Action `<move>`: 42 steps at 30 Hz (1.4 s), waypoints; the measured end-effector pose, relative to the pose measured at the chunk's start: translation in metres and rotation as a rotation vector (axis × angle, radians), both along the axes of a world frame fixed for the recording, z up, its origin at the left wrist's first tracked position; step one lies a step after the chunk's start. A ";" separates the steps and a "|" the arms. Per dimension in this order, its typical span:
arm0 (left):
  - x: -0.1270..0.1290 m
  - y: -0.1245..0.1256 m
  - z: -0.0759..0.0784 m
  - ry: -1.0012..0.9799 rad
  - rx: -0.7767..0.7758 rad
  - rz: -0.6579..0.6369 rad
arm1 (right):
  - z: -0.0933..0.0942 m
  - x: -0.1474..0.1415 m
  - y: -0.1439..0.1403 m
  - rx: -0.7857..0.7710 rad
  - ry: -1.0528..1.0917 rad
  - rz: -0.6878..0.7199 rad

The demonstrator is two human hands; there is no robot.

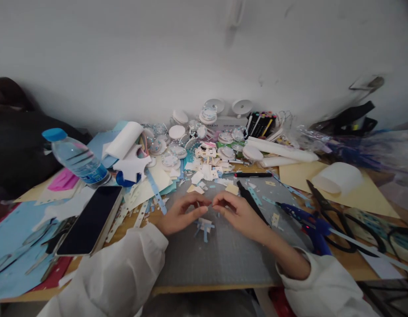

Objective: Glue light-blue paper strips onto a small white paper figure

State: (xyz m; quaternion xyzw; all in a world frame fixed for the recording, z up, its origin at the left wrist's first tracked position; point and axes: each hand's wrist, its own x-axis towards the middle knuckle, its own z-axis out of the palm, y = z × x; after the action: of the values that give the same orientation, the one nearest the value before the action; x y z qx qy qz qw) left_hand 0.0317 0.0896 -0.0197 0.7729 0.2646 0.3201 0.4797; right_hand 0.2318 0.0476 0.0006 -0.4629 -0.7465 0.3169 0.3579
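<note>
2 hands come together over the grey mat (207, 268), and it's close work now! Your left hand (187, 211) curves in with thumb and forefinger drawn narrow; your right hand (239, 215) mirrors it, its fingers bunched to a tight point, the 2 sets of fingertips all but meeting. Is something tiny pinched between them? You cannot tell from up here; it's too small.

Just below those tips, flat on the mat, sits the pale piece with blue strips (205, 226), apparently untouched. Keep your wrists low and steady, let the tips do the work, and hold light pressure, since paper this thin probably creases easily. Mind your sleeves too: a brush of a cuff could scatter those loose scraps.

Over on your right, the blue glue gun (306, 222) lies with its nozzle toward the mat and a red light showing. Treat it as hot! The black scissors (329, 215) rest just beside it on the tabletop (352, 266), so give that side room with your forearm.
</note>
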 end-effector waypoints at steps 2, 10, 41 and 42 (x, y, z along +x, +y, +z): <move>-0.002 -0.002 -0.005 -0.002 0.001 0.000 | 0.000 -0.007 0.007 -0.001 0.008 0.045; -0.006 -0.013 -0.017 0.172 0.135 0.114 | -0.007 0.018 0.035 0.126 -0.107 -0.057; 0.002 -0.020 -0.020 0.221 0.104 0.252 | -0.021 0.018 0.027 0.137 -0.312 0.071; 0.002 -0.021 -0.017 0.193 0.077 0.234 | -0.021 0.016 0.026 0.142 -0.277 0.065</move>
State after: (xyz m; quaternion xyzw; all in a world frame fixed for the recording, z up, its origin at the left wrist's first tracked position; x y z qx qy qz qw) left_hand 0.0332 0.0690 -0.0372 0.7818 0.3853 0.3082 0.3812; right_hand 0.2476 0.0732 -0.0199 -0.4513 -0.8238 0.2080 0.2729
